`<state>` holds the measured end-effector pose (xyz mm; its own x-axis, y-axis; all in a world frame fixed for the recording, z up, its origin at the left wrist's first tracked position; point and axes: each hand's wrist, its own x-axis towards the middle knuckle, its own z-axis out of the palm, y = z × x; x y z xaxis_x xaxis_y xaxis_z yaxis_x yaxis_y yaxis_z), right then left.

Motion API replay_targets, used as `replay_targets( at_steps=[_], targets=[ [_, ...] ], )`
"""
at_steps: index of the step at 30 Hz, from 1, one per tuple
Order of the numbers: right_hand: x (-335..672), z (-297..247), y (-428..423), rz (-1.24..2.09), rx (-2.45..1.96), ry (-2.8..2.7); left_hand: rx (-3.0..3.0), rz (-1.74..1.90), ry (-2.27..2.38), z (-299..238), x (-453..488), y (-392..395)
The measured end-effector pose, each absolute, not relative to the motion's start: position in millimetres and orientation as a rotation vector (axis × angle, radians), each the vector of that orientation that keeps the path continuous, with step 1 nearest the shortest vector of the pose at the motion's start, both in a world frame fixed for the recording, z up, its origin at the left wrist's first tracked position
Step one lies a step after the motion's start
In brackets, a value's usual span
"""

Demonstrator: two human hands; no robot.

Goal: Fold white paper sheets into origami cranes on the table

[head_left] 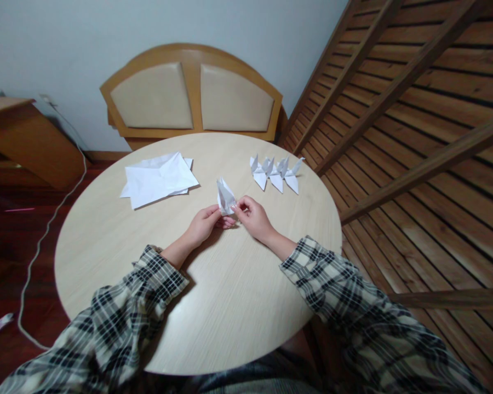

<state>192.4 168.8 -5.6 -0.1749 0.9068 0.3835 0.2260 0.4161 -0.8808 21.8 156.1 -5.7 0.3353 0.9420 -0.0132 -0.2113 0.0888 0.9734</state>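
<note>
A partly folded piece of white paper (225, 195) is held upright between my hands, over the middle of the round table (238, 295). My left hand (207, 221) grips its lower left side, thumb in front and fingers curled beneath. With thumb and forefinger my right hand (252, 217) pinches its lower right edge. Three white folded paper cranes (276, 178) stand in a row beyond my right hand. To the far left of the table lies a loose stack of white paper sheets (160, 179).
Behind the table stands a wooden headboard (195, 93) with two cream panels. A slatted wooden partition (419, 126) rises close along the right side. On the left are a wooden desk (24, 137), a white cable (45, 235) on the dark floor and a small white packet (0, 324).
</note>
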Motion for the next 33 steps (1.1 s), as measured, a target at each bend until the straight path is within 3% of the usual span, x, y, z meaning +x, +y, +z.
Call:
replay_targets(
  at_steps=[15,33],
  targets=[
    [190,-2,167,0.757,-1.054,-1.600,1.126,1.026,0.849,-6,24,154],
    [189,-5,166,0.875,-1.048,-1.587,1.170,1.072,0.872,9,28,147]
  ],
)
